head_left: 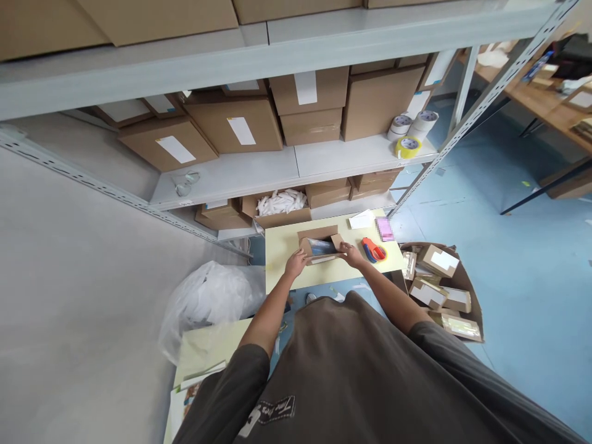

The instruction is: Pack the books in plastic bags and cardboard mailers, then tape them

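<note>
An open small cardboard box (320,245) lies on a pale yellow work table (284,250), its flaps raised. Something blue in clear plastic (320,247) shows inside. My left hand (295,264) grips the box's near left corner, and my right hand (351,254) holds its right side at the flap. A red and blue tape dispenser (372,250) with yellow tape lies just right of my right hand. Behind it are a pink packet (385,229) and a white paper sheet (362,219).
Grey metal shelving (222,182) holding taped cardboard boxes stands ahead, with tape rolls (407,129) on a shelf. A white plastic bag (208,302) lies left of the table. To the right, an opened carton (444,290) holds several packets on the blue floor.
</note>
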Available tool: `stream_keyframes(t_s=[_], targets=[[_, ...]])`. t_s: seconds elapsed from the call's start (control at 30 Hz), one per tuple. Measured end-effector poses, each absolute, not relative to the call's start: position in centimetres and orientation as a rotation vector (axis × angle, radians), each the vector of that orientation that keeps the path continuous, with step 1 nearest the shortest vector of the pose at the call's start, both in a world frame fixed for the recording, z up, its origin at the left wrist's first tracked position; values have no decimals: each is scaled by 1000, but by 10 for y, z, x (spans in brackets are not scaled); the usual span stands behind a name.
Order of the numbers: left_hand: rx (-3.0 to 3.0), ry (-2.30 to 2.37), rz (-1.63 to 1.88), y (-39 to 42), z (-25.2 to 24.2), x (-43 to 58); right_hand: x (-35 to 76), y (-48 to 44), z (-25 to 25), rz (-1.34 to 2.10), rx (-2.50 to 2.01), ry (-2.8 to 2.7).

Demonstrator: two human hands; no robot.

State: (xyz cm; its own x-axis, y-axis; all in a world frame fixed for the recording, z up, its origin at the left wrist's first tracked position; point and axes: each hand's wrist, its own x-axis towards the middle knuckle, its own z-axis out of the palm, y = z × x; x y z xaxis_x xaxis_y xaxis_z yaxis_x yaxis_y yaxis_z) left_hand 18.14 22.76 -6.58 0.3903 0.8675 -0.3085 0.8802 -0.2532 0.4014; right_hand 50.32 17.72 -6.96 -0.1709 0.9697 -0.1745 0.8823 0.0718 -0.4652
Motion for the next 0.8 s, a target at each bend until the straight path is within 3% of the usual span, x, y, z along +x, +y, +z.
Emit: stream_keyframes(t_s=[0.2,0.37,0.6,0.8], targets=[[1847,1829,253,214,-71,207,495,195,-61,835,-2109,-1894],[1635,2048,325,228,-66,214,473,206,-64,741,-2319,-1635],[2163,1720,119,265,-40,212,474,224,-58,639,-2344,-1778],[2172,1742,122,249,-43,212,484,216,-56,711,-2110,-1986]])
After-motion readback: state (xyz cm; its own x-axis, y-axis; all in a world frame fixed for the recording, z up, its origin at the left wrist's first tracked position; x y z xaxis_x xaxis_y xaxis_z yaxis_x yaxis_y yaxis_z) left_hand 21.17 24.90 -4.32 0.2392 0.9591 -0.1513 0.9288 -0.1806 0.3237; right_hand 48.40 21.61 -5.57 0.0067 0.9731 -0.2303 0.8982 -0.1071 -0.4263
